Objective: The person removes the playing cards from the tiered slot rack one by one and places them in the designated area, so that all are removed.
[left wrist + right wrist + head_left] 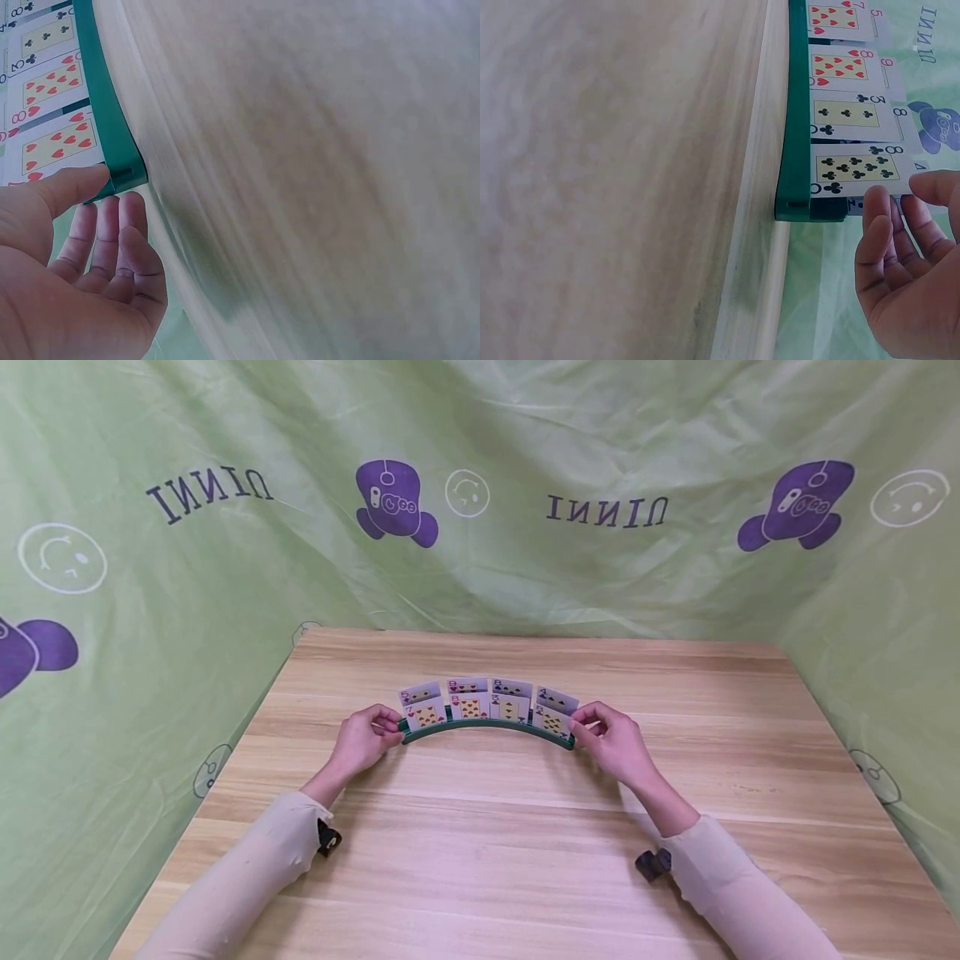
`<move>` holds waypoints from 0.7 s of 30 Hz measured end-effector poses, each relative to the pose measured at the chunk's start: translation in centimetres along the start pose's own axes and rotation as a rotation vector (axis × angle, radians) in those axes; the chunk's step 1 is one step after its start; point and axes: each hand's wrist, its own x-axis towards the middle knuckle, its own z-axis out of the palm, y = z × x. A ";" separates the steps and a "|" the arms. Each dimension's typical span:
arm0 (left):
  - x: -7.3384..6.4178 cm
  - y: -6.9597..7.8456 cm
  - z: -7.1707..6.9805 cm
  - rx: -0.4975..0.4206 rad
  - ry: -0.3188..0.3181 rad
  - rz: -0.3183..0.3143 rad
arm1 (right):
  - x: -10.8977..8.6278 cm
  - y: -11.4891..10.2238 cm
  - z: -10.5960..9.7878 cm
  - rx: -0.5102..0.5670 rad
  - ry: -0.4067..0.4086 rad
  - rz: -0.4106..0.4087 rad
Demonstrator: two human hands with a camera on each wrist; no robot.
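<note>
Okay, right hand (pixel 615 742) first: thumb and fingers pinched on the upper outer corner of the eight of clubs (pixel 859 170), front row, right end of the curved green card holder (pixel 480 723). Left hand (pixel 366 739) clamped on the holder's opposite end, thumb at the front by the lower corner of the seven of hearts (pixel 60 146), fingertips around the end. Solid brace, honestly. Probably seating or straightening that end card, so go gentle: light pinch near the edge, straight push down into the slot, no twisting, no bending the corner. Best to use the left hand purely for steadying, thumb off the seven's face to avoid nudging it crooked. Watch the neighbours too: three of clubs (pixel 510 709) just beside the pinched card, then eight of hearts (pixel 49 88), then the seven. Poking up behind those: a five (pixel 417 692), a nine (pixel 467 685), a back-row eight (pixel 512 687) and a four (pixel 557 697), with the four right behind the pinched card and likeliest to catch a stray finger. Holder apparently resting on the wooden desk (pixel 480 843), ends curving toward the near side, so press evenly to prevent sliding. Green backdrop (pixel 480 593) well beyond, no worry.
</note>
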 end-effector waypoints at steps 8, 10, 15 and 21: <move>0.0 0.0 0.0 -0.007 -0.007 -0.006 | -0.1 0.2 -0.2 -0.006 0.003 -0.007; 0.0 0.0 0.0 -0.006 -0.004 -0.002 | -0.1 0.1 -0.3 -0.009 0.006 -0.003; 0.0 0.0 0.1 0.001 0.002 0.003 | -0.1 -0.1 -0.6 -0.015 0.026 -0.017; 0.0 0.1 0.1 0.004 0.003 0.000 | -0.1 -0.1 -1.0 -0.022 0.051 -0.046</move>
